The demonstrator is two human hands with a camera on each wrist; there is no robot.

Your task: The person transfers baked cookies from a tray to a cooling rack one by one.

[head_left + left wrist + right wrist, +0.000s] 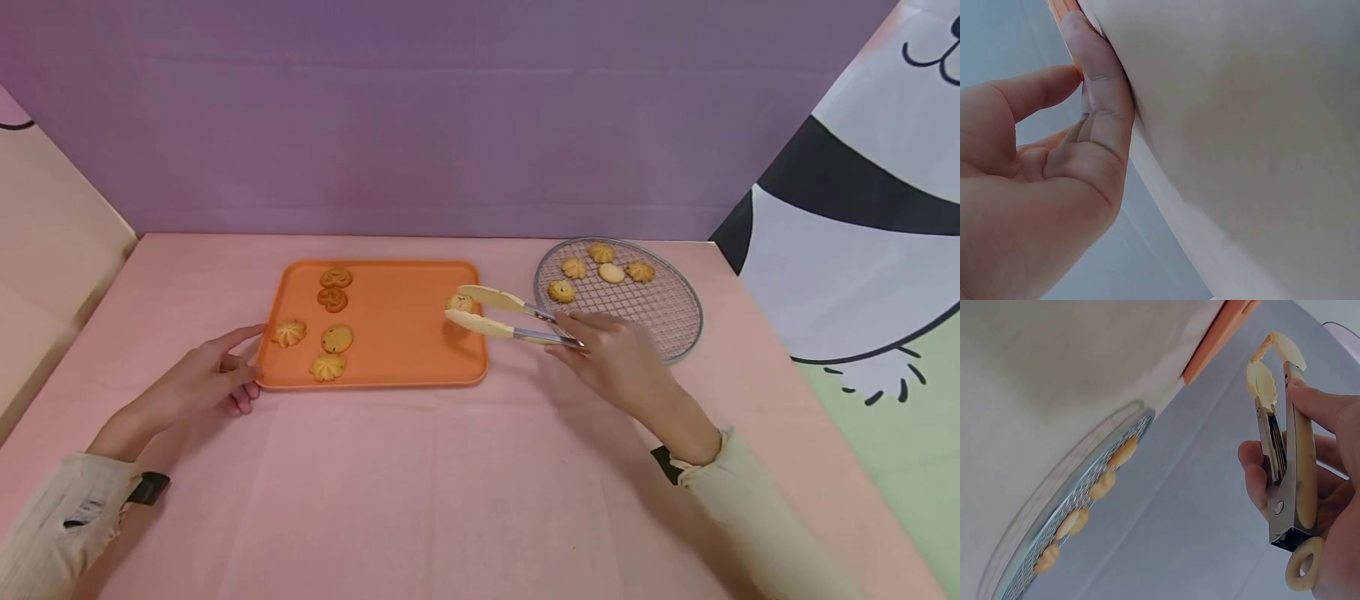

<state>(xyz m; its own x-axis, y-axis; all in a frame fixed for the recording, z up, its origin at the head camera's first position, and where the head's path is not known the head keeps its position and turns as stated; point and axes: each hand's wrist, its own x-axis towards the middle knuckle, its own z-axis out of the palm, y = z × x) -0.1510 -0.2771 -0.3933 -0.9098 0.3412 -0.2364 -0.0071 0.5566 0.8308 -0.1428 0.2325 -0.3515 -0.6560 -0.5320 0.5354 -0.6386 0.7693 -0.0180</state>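
My right hand (618,354) grips metal tongs (536,335) with cream-coloured tips. Between the tips is a small golden cookie (459,303), held above the right end of an orange tray (397,333), its shadow falling on the tray. In the right wrist view the same cookie (1262,347) shows edge-on between the tips. My left hand (198,375) touches the tray's left edge, thumb and index finger spread along the rim. On the tray's left side lie two pretzel-shaped cookies (333,299), two ridged swirl cookies (289,332) and a round speckled cookie (337,338).
A round wire cooling rack (652,321) stands right of the tray, partly behind my right hand. It bears several cookies near its far left side, among them a smooth oval one (611,273). Pink cloth (390,492) covers the table, and a purple backdrop (450,125) rises behind.
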